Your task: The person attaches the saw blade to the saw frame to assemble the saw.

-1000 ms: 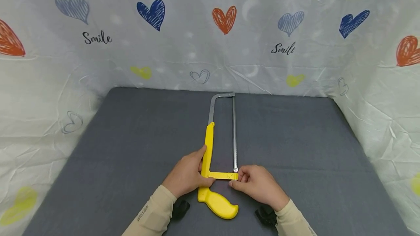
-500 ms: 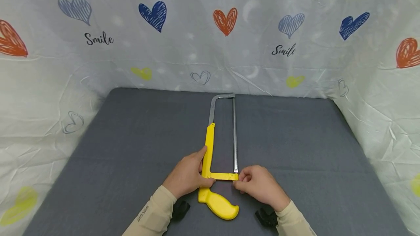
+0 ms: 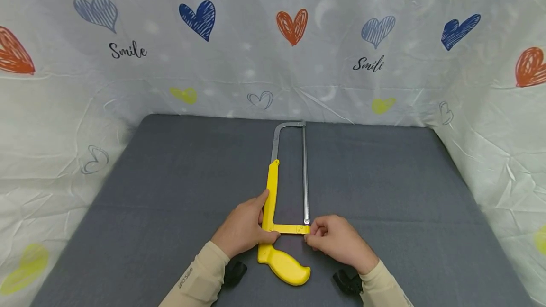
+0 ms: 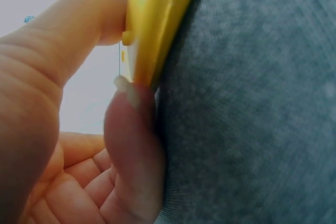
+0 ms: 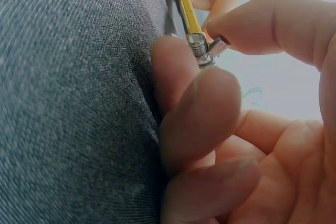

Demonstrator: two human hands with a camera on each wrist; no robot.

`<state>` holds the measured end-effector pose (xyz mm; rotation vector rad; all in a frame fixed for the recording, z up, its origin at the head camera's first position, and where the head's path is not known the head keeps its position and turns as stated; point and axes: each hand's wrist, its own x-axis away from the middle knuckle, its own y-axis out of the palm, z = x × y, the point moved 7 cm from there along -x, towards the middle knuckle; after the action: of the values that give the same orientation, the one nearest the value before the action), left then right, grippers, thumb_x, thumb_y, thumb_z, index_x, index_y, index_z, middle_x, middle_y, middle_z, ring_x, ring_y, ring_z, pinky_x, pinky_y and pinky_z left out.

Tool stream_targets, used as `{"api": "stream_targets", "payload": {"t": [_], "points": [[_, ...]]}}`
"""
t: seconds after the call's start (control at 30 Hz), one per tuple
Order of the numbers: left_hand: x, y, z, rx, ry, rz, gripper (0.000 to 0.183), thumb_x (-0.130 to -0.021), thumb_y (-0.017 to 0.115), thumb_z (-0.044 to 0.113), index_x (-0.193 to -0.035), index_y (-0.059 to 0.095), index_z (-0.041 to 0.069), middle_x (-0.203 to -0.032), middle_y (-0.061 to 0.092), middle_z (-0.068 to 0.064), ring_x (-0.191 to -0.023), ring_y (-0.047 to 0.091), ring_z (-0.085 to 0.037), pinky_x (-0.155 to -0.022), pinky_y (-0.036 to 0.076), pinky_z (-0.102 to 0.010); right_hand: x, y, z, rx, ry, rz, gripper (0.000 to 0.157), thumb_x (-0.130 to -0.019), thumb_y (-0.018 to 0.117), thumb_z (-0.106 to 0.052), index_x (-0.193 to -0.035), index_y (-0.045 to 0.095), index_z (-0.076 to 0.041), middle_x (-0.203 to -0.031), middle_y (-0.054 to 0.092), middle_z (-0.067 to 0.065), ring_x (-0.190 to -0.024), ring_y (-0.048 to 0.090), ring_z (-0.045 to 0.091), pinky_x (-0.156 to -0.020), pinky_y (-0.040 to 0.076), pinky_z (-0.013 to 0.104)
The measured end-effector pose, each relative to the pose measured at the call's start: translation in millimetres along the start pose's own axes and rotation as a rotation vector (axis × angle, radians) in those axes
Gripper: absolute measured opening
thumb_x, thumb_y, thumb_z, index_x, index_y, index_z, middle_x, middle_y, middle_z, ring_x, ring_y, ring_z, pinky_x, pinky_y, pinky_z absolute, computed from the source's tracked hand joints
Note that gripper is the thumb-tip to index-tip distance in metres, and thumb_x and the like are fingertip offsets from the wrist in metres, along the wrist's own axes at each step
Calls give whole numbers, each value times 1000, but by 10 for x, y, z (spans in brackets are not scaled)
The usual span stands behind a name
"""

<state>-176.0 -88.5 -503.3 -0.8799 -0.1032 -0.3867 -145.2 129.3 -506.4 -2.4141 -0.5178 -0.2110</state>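
Observation:
A hacksaw (image 3: 283, 264) with a yellow handle and a silver front frame lies flat on the grey cloth, blade upright in the head view and on the right. My left hand (image 3: 243, 229) grips its yellow frame just above the handle; the left wrist view has the yellow frame (image 4: 157, 19) between thumb and finger. At the near end of the blade, my right hand (image 3: 339, 240) pinches a small metal wing nut (image 5: 215, 48) on a threaded bolt (image 5: 197, 43). The thumb touches one wing, with curled fingers close on the other side.
Grey cloth (image 3: 192, 155) covers the table. White sheeting (image 3: 247, 70) printed with hearts and "Smile" hangs behind and at both sides. A black strap piece (image 3: 347, 282) sits under the right wrist, another (image 3: 234, 273) under the left.
My right thumb tip has shifted slightly right, off the crossbar's end, with the fingers drawn in a little. The left hand and the hacksaw stay in place.

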Motion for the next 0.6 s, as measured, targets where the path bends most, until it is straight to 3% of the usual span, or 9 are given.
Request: {"api": "stream_targets", "payload": {"t": [0.23, 0.6], "points": [[-10, 4, -9, -4, -3, -2, 113, -79, 97, 36, -169, 35, 6, -88, 57, -1, -75, 53, -15, -64, 44, -28, 14, -7, 3, -14, 4, -4, 21, -94, 79, -29, -79, 70, -18, -66, 59, -9, -53, 47, 8, -50, 35, 24], [-7, 8, -5, 1, 9, 5, 113, -79, 97, 35, -169, 35, 6, -86, 56, -1, -73, 52, -15, -61, 42, -26, 36, -14, -30, -30, -34, -36, 17, -98, 77, -24, -86, 70, -14, -72, 65, -5, -58, 56, 11, -53, 43, 26]]}}
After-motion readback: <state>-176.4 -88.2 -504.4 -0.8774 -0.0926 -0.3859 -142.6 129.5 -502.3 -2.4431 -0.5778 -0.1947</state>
